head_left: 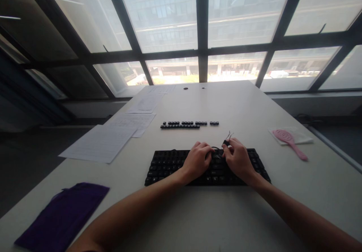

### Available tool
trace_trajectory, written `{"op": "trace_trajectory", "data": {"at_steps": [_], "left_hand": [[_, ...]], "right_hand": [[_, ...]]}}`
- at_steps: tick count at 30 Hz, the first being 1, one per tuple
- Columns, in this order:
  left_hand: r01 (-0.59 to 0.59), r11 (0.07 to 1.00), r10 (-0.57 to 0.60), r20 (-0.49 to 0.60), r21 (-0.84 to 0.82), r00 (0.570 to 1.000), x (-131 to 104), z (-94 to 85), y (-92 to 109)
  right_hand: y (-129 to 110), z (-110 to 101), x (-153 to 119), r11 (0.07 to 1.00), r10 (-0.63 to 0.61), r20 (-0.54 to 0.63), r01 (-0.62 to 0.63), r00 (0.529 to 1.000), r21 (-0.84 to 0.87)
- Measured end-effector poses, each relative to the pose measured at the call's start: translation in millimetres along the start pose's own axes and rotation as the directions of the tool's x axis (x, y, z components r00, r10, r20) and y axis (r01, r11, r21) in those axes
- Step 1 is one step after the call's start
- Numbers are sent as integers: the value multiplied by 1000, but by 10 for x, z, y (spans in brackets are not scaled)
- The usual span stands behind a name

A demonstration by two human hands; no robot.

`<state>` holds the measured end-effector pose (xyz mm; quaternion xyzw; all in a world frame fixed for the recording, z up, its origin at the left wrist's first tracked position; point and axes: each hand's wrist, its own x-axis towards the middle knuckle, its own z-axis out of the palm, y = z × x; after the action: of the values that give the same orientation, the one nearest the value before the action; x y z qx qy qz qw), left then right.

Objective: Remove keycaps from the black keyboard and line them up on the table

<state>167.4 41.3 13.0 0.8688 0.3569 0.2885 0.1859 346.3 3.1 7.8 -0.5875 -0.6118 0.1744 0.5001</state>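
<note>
Daylight is being let in through windows beyond a white desk. Papers are lying to the left, a pink brush to the right. On the near part of the desk, a black keyboard is being overlapped by both hands; loose keycaps are standing in two broken rows just beyond it. What seems to be a wire tool is being gripped by the right hand, its prongs pointing up. Over the middle keys the left hand is being held, fingers curled; whether anything is being pinched cannot be told. Risks, as judged: by a slanted pull, a key could be cracked; by a hand reaching too far, the unsecured rows could be scattered.
</note>
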Motion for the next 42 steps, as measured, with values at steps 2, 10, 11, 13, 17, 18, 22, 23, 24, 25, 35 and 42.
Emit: {"op": "trace_trajectory", "data": {"at_steps": [2, 10, 11, 13, 17, 18, 22, 23, 24, 25, 35, 42], "left_hand": [[-1, 1000, 1, -2, -3, 1000, -1, 3, -1], [13, 1000, -13, -19, -15, 1000, 2, 23, -16], [15, 1000, -16, -20, -19, 1000, 2, 23, -17], [22, 999, -22, -25, -27, 999, 2, 23, -20], [31, 999, -32, -33, -41, 999, 0, 21, -19], [31, 999, -32, -32, -44, 999, 0, 20, -18], [37, 998, -38, -26, -54, 999, 5, 21, -16], [41, 998, -43, -23, -56, 999, 7, 23, -17], [45, 997, -46, -19, -57, 999, 10, 26, -20], [48, 997, -49, -15, -58, 999, 13, 29, -23], [-26, 999, 28, 36, -46, 999, 3, 6, -6], [-59, 998, 59, 93, -5, 994, -5, -13, 26]], "right_hand": [[-23, 4, -21, 997, 56, -10, -55, 998, 55], [-133, -41, -55, 961, 265, 24, -266, 964, 75], [-139, -56, -52, 969, 248, 16, -248, 969, 17], [-140, -79, -46, 975, 191, -1, -190, 982, -113], [-122, -77, -50, 974, 132, 9, -128, 991, -187], [-120, -68, -56, 975, 130, 9, -126, 992, -184], [-154, -13, -93, 967, 112, -4, -110, 994, -231], [-175, 3, -103, 960, 104, -1, -101, 995, -261], [-201, 21, -112, 950, 96, 9, -89, 995, -298], [-230, 39, -121, 937, 88, 23, -75, 996, -341], [-219, 70, -115, 880, 4, 87, 38, 996, -473], [-86, 108, -87, 945, -119, 112, 147, 987, -293]]}}
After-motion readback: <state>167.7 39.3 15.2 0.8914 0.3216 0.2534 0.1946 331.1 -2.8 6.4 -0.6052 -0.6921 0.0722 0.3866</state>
